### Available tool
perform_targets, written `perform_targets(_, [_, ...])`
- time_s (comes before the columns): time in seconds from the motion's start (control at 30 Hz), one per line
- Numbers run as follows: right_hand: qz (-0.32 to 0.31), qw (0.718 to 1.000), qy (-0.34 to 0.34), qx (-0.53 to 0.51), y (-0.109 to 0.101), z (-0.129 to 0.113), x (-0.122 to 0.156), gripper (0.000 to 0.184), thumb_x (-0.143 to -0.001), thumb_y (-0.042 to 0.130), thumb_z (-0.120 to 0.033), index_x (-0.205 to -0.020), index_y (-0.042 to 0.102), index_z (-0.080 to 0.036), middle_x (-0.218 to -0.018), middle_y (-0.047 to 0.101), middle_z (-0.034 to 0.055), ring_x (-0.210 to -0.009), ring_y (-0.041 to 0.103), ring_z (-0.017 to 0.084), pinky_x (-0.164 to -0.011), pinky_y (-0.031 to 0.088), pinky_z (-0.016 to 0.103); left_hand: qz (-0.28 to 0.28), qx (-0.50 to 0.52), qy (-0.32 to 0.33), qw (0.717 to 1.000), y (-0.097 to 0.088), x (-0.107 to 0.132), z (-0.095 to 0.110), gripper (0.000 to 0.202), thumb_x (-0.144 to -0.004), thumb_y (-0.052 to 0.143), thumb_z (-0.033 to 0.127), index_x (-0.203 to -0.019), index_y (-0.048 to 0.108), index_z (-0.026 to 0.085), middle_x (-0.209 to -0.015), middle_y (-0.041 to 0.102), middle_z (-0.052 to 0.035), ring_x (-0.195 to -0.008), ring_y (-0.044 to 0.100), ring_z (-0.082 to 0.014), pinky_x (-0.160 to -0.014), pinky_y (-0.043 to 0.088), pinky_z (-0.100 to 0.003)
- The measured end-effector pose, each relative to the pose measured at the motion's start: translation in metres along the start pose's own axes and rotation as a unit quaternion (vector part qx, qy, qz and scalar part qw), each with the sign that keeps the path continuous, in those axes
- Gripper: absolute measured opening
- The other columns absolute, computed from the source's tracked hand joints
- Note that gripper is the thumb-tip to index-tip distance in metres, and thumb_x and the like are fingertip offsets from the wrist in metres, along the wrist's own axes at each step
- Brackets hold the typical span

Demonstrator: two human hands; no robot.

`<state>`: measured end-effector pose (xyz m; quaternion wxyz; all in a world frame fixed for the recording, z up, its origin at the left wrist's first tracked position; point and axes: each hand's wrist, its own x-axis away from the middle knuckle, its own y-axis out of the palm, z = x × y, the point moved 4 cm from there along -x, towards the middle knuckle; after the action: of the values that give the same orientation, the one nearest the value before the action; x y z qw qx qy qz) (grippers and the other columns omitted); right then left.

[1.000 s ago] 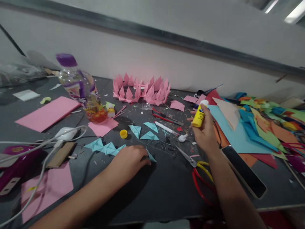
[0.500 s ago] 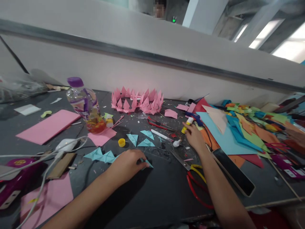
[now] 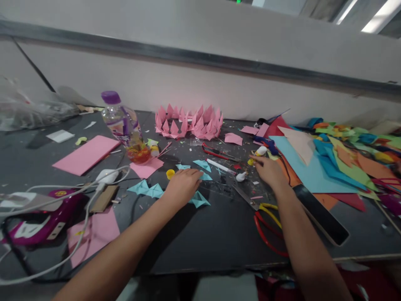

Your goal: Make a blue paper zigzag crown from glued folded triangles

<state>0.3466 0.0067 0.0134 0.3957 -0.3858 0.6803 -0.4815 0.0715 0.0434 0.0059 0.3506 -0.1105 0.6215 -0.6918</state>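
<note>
My left hand (image 3: 184,186) reaches over the middle of the table, its bent fingers closed on a folded blue paper triangle (image 3: 206,176); the thumb is mostly hidden. Just behind lies another blue triangle (image 3: 203,165), and one more is partly covered by the hand. A joined row of blue folded points (image 3: 145,189) runs under my left wrist, its right end (image 3: 199,200) showing beyond. My right hand (image 3: 268,169) grips a yellow-and-white glue stick (image 3: 260,152) with its fingertips, right of the white cap-like piece (image 3: 241,177).
Scissors (image 3: 265,213) and a phone (image 3: 322,215) lie by my right forearm. Behind stand a pink paper crown (image 3: 189,123) and a bottle (image 3: 128,129). Coloured paper (image 3: 322,167) piles up at right. Left are a glue gun (image 3: 52,221), white cables and pink sheets (image 3: 87,154).
My left hand has let go of the right end of the blue row and moved back to a loose triangle. My right hand still holds the glue stick. The view has tilted down.
</note>
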Motion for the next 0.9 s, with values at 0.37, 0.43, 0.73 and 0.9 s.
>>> perform_targets(0.37, [-0.020, 0.998, 0.015, 0.057, -0.040, -0.009, 0.025, 0.026, -0.077, 0.051, -0.019, -0.089, 0.074, -0.022, -0.088, 0.073, 0.0095, -0.081, 0.067, 0.028, -0.070, 0.049, 0.039, 0.007, 0.027, 0.006, 1.000, -0.005, 0.001, 0.000, 0.014, -0.085, 0.053, 0.015, -0.086, 0.067, 0.017, -0.087, 0.069, -0.0024, -0.079, 0.064, -0.0181, -0.073, 0.048, -0.032])
perform_targets(0.43, [0.078, 0.997, 0.018, 0.007, -0.059, -0.028, 0.039, 0.026, -0.079, 0.048, -0.020, -0.089, 0.072, -0.021, -0.089, 0.072, 0.0102, -0.083, 0.065, 0.028, -0.073, 0.048, 0.041, 0.058, 0.049, 0.035, 0.996, -0.013, 0.004, 0.004, 0.014, -0.086, 0.053, 0.017, -0.087, 0.067, 0.018, -0.088, 0.069, -0.0017, -0.078, 0.064, -0.0160, -0.071, 0.047, -0.030])
perform_targets(0.73, [-0.317, 0.806, -0.010, -0.500, 0.003, -0.114, 0.070, 0.043, -0.068, 0.066, -0.045, -0.100, 0.063, -0.017, -0.080, 0.070, 0.0042, -0.071, 0.065, 0.016, -0.063, 0.051, 0.028, 0.249, 0.109, 0.199, 0.941, -0.042, 0.023, 0.026, 0.012, -0.088, 0.051, 0.012, -0.085, 0.063, 0.015, -0.083, 0.071, -0.0035, -0.073, 0.062, -0.0118, -0.069, 0.047, -0.025])
perform_targets(0.9, [-0.340, 0.771, 0.029, -0.538, 0.008, -0.109, 0.069, 0.031, -0.060, 0.074, -0.034, -0.083, 0.063, -0.017, -0.072, 0.066, -0.0018, -0.060, 0.059, 0.009, -0.062, 0.048, 0.024, 0.204, 0.116, 0.236, 0.943, -0.041, 0.024, 0.029, 0.016, -0.088, 0.048, 0.009, -0.085, 0.063, 0.015, -0.085, 0.071, -0.0022, -0.080, 0.063, -0.0135, -0.073, 0.047, -0.026])
